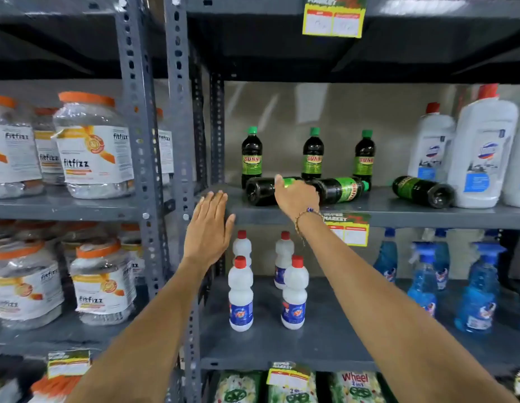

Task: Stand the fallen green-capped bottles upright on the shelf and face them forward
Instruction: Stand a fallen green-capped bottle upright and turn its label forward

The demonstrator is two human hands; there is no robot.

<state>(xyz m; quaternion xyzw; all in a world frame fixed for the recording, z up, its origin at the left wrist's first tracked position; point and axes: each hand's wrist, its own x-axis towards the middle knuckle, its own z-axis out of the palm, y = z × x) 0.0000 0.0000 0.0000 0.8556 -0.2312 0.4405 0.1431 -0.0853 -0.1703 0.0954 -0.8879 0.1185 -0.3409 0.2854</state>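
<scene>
Three dark green-capped bottles stand upright at the back of the grey shelf: left, middle, right. Three more lie on their sides in front. The left fallen bottle shows its base towards me. My right hand wraps over its neck end, thumb on its near side, and the bottle still rests on the shelf. The middle fallen bottle points its cap right. The right fallen bottle lies apart by the white jugs. My left hand hovers flat and open by the shelf's left front edge.
Large white red-capped jugs stand at the shelf's right end. A perforated steel upright borders the left. Small white red-capped bottles and blue spray bottles fill the shelf below. Orange-lidded jars sit in the left bay.
</scene>
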